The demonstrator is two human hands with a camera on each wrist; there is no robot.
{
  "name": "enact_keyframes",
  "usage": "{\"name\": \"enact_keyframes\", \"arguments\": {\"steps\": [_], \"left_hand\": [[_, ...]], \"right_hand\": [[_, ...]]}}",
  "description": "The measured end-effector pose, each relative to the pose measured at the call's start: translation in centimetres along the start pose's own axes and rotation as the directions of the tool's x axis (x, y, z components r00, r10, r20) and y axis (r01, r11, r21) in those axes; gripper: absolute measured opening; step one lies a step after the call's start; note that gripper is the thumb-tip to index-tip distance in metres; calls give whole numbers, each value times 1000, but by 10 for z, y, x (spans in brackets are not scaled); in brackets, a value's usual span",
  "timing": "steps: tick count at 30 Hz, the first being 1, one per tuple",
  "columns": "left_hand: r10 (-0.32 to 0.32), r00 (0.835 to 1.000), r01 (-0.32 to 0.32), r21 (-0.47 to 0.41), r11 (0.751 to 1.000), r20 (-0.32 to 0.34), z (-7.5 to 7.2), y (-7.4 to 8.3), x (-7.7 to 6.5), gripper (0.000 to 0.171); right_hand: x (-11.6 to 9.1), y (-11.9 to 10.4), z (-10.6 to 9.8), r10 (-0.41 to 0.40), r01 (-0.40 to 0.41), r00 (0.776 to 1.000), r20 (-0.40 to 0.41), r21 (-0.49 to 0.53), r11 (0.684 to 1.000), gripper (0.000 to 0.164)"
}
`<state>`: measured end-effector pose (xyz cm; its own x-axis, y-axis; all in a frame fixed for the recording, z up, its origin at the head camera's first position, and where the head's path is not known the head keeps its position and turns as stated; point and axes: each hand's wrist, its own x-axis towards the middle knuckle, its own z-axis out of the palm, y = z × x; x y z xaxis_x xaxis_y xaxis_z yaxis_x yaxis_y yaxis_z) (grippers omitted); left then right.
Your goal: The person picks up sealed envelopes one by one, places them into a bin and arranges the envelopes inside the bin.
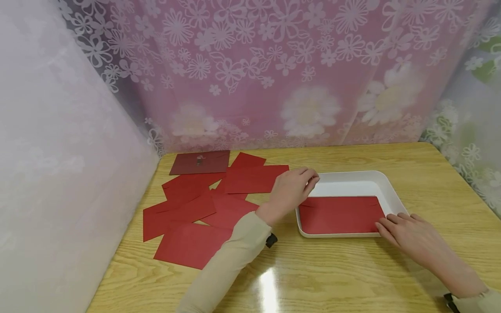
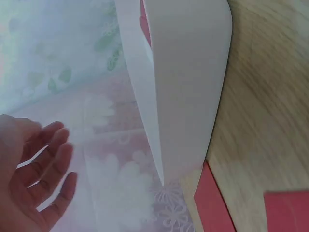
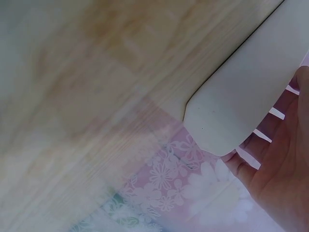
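The left hand is held loose and empty, the right hand relaxed at the tray, and the envelope, likely light and bendable, is best taken by its edges.

Head looking down, wrists close, tray shared

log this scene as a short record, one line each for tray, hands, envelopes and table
tray: white, rectangular
in tray: red envelope lying flat in the near part
left hand: near the tray's far left corner, holding nothing
right hand: fingers at the tray's right rim
other envelopes: red, overlapping, left of tray; one darker, at the back
table: light wood grain
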<state>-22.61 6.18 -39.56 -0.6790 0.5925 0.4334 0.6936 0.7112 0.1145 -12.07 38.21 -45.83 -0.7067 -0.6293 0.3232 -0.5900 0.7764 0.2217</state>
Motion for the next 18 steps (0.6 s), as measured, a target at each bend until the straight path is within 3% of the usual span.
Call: {"name": "enact_keyframes", "arguments": {"steps": [4,7,10,18], "left_hand": [[26,984,-29,-13,999,-174,-10,-13,-10,17],[36,968,-39,-6,999,-247,-19,-25,-19,15],[26,963,-25,8,1000,-270,-28,-38,-29,12],[-18,967,35,65,997,-253,-44,-72,-58,18]], "right_hand": [[1,-1,0,6,-6,1000,13,8,1000,92],[1,-2,-1,11,-11,1000,20,9,1000,92],[2,-2,0,14,-14,1000,27,10,1000,92],[0,-1,-1,3,-3,999,44,-2,1000,93]]}}
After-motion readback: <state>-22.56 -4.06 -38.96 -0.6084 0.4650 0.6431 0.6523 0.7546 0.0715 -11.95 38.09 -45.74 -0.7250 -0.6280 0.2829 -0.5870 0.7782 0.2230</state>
